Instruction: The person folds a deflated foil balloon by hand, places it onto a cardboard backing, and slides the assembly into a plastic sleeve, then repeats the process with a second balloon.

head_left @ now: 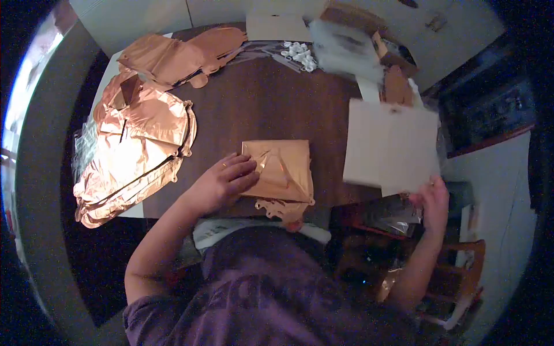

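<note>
A folded rose-gold foil sheet [288,173], possibly a flat foil balloon, lies near the table's front edge. Its scalloped, tabbed edge sticks out toward my body. My left hand [225,181] rests on its left side, fingers loosely bent over the foil and not gripping anything I can see. Off to the right, my right hand [431,202] pinches the lower right corner of a blank white card [392,144], which covers part of the table's right side.
Flat rose-gold foil pieces [138,138] spread over the left of the dark table [259,104], with more foil [179,55] behind. White ribbon coils [299,56], clear plastic [346,52] and a small box [394,53] lie at the back. A wooden chair [461,271] stands at right.
</note>
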The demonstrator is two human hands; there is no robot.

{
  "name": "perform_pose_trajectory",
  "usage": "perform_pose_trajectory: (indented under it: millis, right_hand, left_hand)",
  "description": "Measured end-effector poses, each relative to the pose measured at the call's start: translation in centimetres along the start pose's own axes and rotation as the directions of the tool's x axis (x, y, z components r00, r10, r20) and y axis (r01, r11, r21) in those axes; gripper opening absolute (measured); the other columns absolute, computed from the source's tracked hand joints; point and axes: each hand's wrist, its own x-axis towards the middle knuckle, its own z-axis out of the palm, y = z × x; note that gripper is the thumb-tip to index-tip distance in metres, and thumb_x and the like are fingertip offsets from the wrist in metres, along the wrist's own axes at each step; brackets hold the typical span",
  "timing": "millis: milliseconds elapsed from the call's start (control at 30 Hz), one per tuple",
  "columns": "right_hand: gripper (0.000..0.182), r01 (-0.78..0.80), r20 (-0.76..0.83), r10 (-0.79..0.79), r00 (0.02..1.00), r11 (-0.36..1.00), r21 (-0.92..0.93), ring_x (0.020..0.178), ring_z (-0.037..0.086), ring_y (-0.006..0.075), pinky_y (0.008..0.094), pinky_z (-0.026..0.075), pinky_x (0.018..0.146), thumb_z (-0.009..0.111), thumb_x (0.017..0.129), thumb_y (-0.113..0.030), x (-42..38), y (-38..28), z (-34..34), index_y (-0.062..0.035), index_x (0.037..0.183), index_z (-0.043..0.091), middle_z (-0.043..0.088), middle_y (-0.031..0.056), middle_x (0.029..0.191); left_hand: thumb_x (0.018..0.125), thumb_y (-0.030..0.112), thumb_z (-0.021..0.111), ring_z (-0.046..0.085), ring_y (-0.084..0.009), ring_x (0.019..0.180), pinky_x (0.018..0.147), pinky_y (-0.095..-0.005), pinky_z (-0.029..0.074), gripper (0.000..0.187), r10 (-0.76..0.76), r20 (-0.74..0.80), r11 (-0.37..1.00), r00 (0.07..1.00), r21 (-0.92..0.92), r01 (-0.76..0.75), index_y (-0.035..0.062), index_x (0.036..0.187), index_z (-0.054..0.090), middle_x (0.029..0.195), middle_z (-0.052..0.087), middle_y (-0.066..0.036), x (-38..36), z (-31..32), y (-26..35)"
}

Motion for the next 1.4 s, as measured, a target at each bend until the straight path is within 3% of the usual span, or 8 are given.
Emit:
perform_pose_trajectory:
  millis: [100, 233, 300, 400, 500, 600, 1200, 1400]
  right_hand:
    - [0.021, 0.037, -0.051, -0.060, 0.997, 0.930, -0.365, 0.070, 0.065, 0.0160, 0.0305, 0.056, 0.062, 0.059, 0.090, -0.007, 4.6, 0.3, 4.5, 0.0005, 0.110, 0.057, 0.065, 0.0080, 0.086]
    - [0.014, 0.214, 0.448, -0.014, 0.894, 0.891, -0.400, 0.069, 0.067, 0.0222, 0.0387, 0.053, 0.061, 0.063, 0.085, -0.012, 5.6, 2.7, 13.1, 0.0004, 0.092, 0.060, 0.068, 0.0135, 0.081]
    - [0.011, 0.264, 0.619, 0.043, 0.784, 0.880, -0.396, 0.062, 0.062, 0.0100, 0.0296, 0.048, 0.053, 0.064, 0.088, -0.012, 3.1, -0.5, 15.2, -0.0021, 0.084, 0.062, 0.067, 0.0075, 0.071]
    - [0.012, 0.294, 0.676, 0.108, 0.729, 0.842, -0.452, 0.059, 0.062, 0.0156, 0.0332, 0.050, 0.056, 0.065, 0.086, -0.012, 1.5, -3.5, 16.4, -0.0012, 0.082, 0.062, 0.064, 0.0100, 0.065]
    - [0.011, 0.522, 0.602, -0.042, 0.798, 0.546, -0.655, 0.063, 0.064, 0.0222, 0.0356, 0.050, 0.061, 0.064, 0.086, -0.012, 1.3, -5.3, 16.8, -0.0012, 0.089, 0.065, 0.065, 0.0112, 0.072]
    - [0.013, 0.692, 0.457, -0.533, 0.712, 0.644, -0.327, 0.071, 0.065, 0.0267, 0.0358, 0.051, 0.064, 0.063, 0.087, -0.011, 3.5, -5.3, 18.5, -0.0026, 0.096, 0.067, 0.064, 0.0108, 0.078]
    - [0.016, 0.047, 0.778, 0.243, 0.579, 0.943, -0.330, 0.067, 0.061, 0.0143, 0.0326, 0.051, 0.063, 0.064, 0.087, -0.013, 9.5, -5.4, 22.6, -0.0017, 0.098, 0.066, 0.067, 0.0076, 0.079]
    - [0.013, 0.309, 0.805, -0.047, 0.591, 0.935, -0.172, 0.063, 0.054, 0.0059, 0.0244, 0.045, 0.057, 0.063, 0.089, -0.010, 9.8, -4.0, 22.9, -0.0004, 0.098, 0.066, 0.063, -0.0001, 0.076]
  left_hand:
    - [0.075, 0.016, 0.067, 0.048, -0.0411, 0.129, 0.108, -0.0539, 0.037, 0.048, 0.024, -0.006, 1.000, 1.000, -0.016, -0.024, 0.0045, 0.121, 0.062, 0.133, 0.056, -0.019, 0.1, 0.3, 0.0]
    - [0.075, 0.014, 0.065, 0.051, -0.0401, 0.125, 0.105, -0.0532, 0.041, 0.045, 0.056, -0.014, 0.998, 0.998, 0.028, -0.055, 0.0035, 0.119, 0.062, 0.129, 0.056, -0.019, 0.7, -0.2, 0.8]
    - [0.076, 0.016, 0.065, 0.050, -0.0404, 0.126, 0.106, -0.0528, 0.041, 0.045, 0.045, 0.007, 0.997, 0.999, 0.060, -0.046, 0.0032, 0.119, 0.062, 0.130, 0.056, -0.019, 0.9, -0.4, 1.0]
    - [0.078, 0.023, 0.065, 0.045, -0.0429, 0.131, 0.108, -0.0531, 0.037, 0.046, -0.009, 0.042, 0.999, 0.999, 0.050, 0.007, 0.0035, 0.120, 0.062, 0.136, 0.053, -0.019, 1.2, -0.5, 0.7]
    - [0.078, 0.021, 0.066, 0.043, -0.0429, 0.132, 0.108, -0.0528, 0.038, 0.045, -0.040, 0.038, 0.999, 0.999, 0.020, 0.039, 0.0035, 0.120, 0.062, 0.138, 0.051, -0.019, 1.6, -0.6, 0.4]
    - [0.076, 0.018, 0.067, 0.042, -0.0429, 0.133, 0.108, -0.0524, 0.038, 0.046, -0.050, 0.044, 0.999, 0.998, 0.011, 0.049, 0.0037, 0.120, 0.061, 0.139, 0.050, -0.019, 1.5, 0.1, 0.2]
    - [0.081, 0.034, 0.068, 0.045, -0.0417, 0.131, 0.107, -0.0534, 0.037, 0.059, -0.129, 0.018, 0.982, 0.992, 0.140, 0.125, 0.0066, 0.131, 0.055, 0.140, 0.049, -0.020, 0.5, -0.1, 1.8]
    - [0.084, 0.060, 0.058, 0.037, -0.0438, 0.135, 0.109, -0.0567, 0.030, 0.078, -0.223, 0.086, 0.971, 0.971, 0.102, 0.214, 0.0065, 0.140, 0.045, 0.145, 0.040, -0.023, 1.0, -1.4, 3.5]
